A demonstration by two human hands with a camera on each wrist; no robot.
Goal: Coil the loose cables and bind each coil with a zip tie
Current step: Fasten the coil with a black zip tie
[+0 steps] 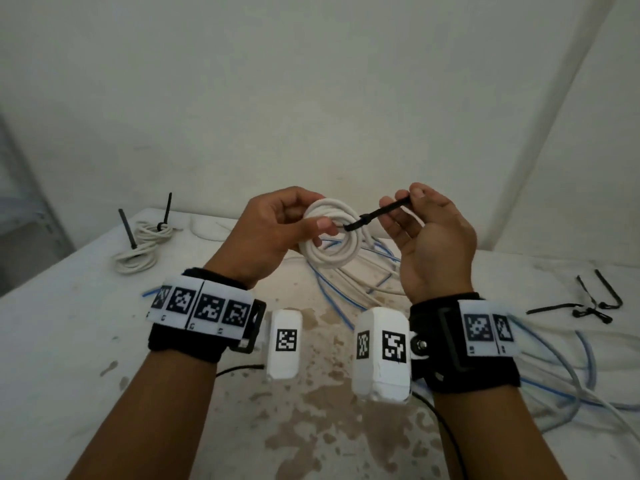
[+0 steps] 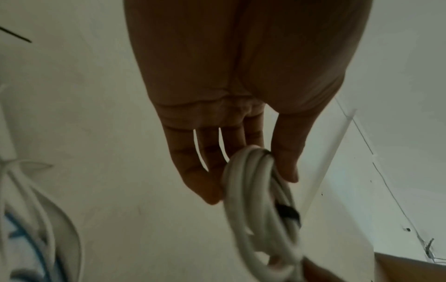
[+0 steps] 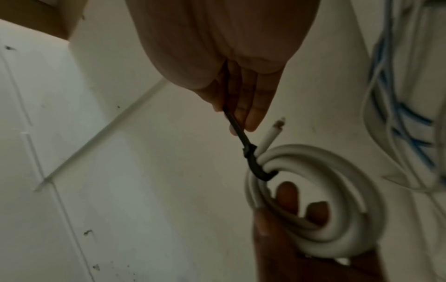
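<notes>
We hold a small coil of thick white cable (image 1: 330, 237) up in the air above the stained white table (image 1: 69, 323), between our two hands. Our left hand (image 1: 273, 230) grips the coil's left side, thumb across the front of the loops and fingers curled behind them; the left wrist view shows the same coil (image 2: 255, 200) pinched between thumb and fingers. A black plastic zip tie (image 1: 375, 216) is looped round the coil's upper right part, its head sitting against the cable. Our right hand (image 1: 429, 237) pinches the tie's free tail between thumb and fingertips, and the tail runs straight from the coil to that hand; the right wrist view shows the strap (image 3: 251, 158) hooked round the loops, with one cut cable end sticking out beside it.

Two bound white coils (image 1: 145, 247) with black ties standing up lie at the table's far left. Loose white and blue cables (image 1: 349, 282) sprawl under our hands and off to the right. Spare black zip ties (image 1: 588, 303) lie at the right edge.
</notes>
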